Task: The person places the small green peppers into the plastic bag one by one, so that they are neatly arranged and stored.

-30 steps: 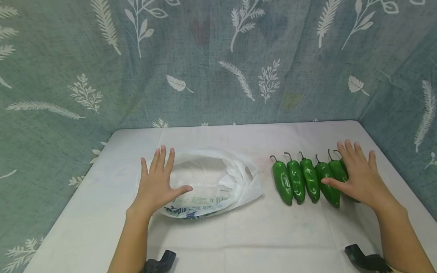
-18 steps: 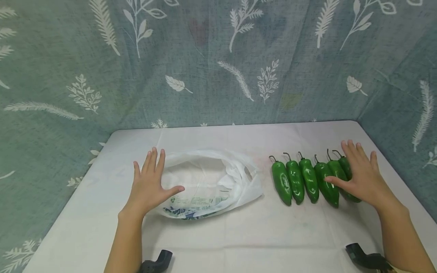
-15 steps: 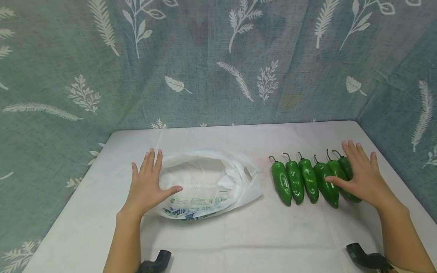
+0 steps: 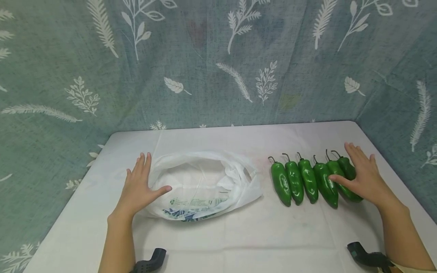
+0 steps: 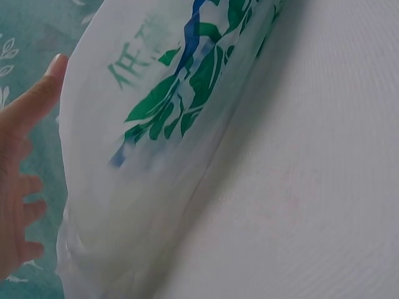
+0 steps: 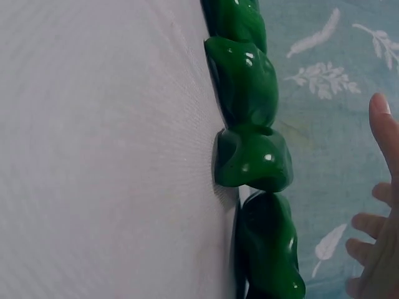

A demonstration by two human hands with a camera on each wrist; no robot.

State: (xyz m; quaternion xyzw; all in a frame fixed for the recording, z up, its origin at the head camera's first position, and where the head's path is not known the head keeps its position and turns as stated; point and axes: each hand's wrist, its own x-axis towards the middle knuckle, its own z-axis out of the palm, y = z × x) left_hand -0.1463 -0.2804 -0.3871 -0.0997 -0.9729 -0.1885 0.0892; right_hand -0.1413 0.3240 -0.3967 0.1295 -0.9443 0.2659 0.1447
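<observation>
A white plastic bag (image 4: 246, 189) with green and blue print lies on the table, its mouth spread wide. At its left side my left hand (image 4: 138, 193) hovers with straight fingers and the thumb out over the rim; the left wrist view shows the bag's printed wall (image 5: 168, 112) beside the thumb. Several glossy green peppers (image 4: 295, 182) lie in a row to the right, stems toward the back. My right hand (image 4: 365, 182) is held over the row's right end, fingers extended, thumb overlapping a pepper. In the right wrist view the peppers (image 6: 249, 156) appear end-on, apart from the fingers.
A white cloth (image 4: 273, 242) covers the table. Behind and at the sides hangs a blue-green curtain (image 4: 205, 98) with white leaf prints. A black curved mount (image 4: 151, 261) sits by the left wrist, and another black mount (image 4: 367, 256) by the right.
My left hand has moved left, off part of the bag's mouth. My right hand has shifted slightly right, uncovering more of the rightmost peppers. The bag and peppers stay in place.
</observation>
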